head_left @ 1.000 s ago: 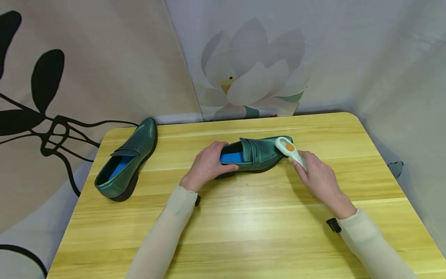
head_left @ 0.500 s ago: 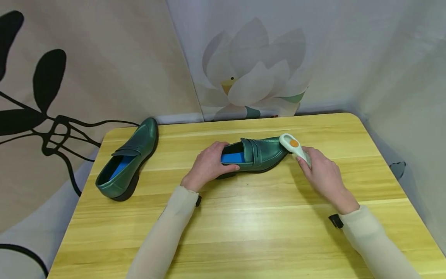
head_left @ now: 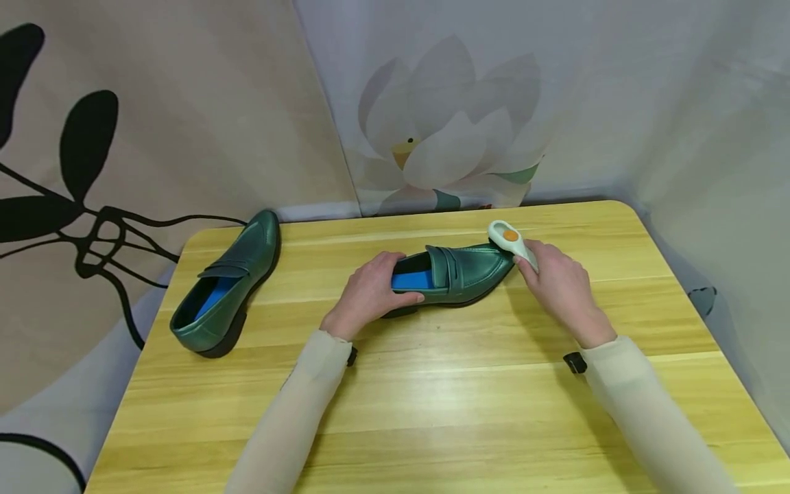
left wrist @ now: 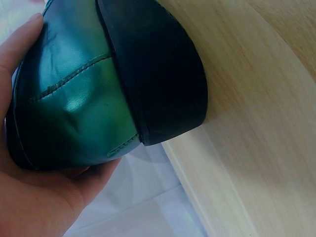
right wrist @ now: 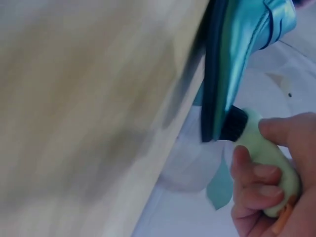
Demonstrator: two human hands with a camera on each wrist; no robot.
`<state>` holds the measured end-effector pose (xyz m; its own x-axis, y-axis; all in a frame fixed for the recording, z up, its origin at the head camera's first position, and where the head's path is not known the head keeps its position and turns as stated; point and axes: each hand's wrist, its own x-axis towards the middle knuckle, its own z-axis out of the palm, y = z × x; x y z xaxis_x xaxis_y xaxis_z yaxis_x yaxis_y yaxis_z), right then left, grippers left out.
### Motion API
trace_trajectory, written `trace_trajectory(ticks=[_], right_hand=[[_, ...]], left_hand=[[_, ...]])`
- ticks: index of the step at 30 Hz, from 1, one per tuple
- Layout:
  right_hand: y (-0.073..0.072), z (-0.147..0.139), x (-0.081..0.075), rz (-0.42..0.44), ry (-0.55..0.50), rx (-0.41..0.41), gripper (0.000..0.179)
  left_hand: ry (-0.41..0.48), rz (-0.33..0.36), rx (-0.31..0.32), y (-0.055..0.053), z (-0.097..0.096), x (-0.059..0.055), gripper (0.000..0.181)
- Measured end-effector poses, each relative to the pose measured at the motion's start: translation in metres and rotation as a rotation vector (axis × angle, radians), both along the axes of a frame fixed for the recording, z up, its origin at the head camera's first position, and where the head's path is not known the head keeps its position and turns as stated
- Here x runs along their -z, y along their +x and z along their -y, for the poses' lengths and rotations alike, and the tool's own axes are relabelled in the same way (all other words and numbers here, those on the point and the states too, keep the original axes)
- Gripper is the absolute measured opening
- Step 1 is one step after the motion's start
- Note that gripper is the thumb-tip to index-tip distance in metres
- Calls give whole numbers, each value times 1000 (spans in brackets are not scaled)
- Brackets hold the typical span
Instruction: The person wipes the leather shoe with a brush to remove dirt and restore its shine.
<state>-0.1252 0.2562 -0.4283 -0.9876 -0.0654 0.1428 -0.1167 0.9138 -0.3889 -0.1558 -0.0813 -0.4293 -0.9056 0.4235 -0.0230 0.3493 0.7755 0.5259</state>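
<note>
Flower-printed fabric [head_left: 444,130] backs a wooden table [head_left: 432,412] with one green loafer [head_left: 241,271] at left. Toward the far edge, the left hand [head_left: 370,288] grips the second loafer [head_left: 453,274] by its heel, while the right hand [head_left: 561,291] holds a white brush [head_left: 511,237], dark bristles [right wrist: 235,123] at that shoe's toe.

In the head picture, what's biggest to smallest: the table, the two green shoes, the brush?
1. Table
2. Free green shoe, held green shoe: can't rank; they look alike, and the left hand hides part of one
3. Brush
</note>
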Motion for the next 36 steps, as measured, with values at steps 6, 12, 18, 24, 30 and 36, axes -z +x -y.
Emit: trace_trajectory(ticks=[6,12,18,24,30,36], right_hand=[[-13,32,-3,50,58,-89,47],[-16,34,-3,52,81,-96,47],[-8,1,-6,75,53,-2,50],[-1,-25,-4,89,-7,65,55],[9,-35,3,144,-77,70,65],[26,-40,4,180,-116,81,66]], left_hand=[[0,23,-13,2,1,3,84],[12,36,-19,4,0,6,84],[12,22,-17,3,0,5,83],[8,23,-20,2,1,4,84],[7,20,-15,1,1,4,83],[9,17,-11,1,1,1,84]])
